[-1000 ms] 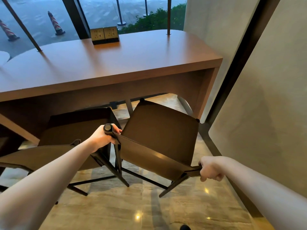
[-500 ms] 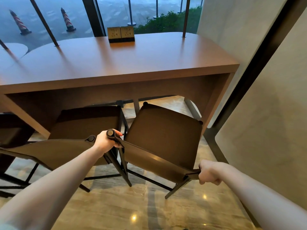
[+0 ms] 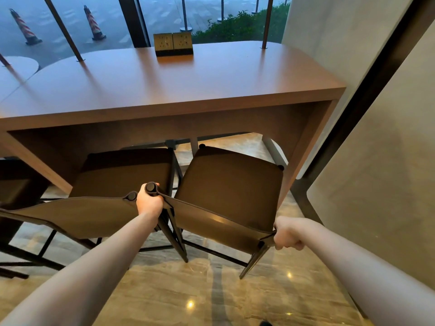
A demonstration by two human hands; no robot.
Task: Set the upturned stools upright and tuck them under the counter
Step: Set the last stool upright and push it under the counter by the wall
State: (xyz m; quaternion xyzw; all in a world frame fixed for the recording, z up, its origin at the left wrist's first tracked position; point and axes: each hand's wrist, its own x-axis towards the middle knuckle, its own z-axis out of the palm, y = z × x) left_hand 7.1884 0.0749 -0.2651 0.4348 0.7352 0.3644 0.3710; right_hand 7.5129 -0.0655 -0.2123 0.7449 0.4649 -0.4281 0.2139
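Polished stone floor runs under a long wooden counter set against a window, with a pale wall and a dark vertical frame closing in on the right. Open floor lies between the viewer and the counter's front edge; to the right, the counter's end panel stands just beside the held stool's far right corner, leaving little room there. On the countertop sits a double socket box near the back edge, and thin metal rods rise from the surface. Outside the glass, striped traffic cones and green shrubs show. Both hands grip the right stool, which stands upright on its dark metal legs with its seat tilted slightly and its front edge reaching below the counter's overhang; its backrest top rail runs left to right across the view, nearest the viewer. Closed around the left end of that rail is the left hand, fingers wrapped over a round cap; the right hand is clenched around the rail's right end. Just beside it on the left stands a second stool, also upright, its seat partly below the counter and its backrest corner touching or nearly touching the left hand. A third dark seat shows at the far left edge.
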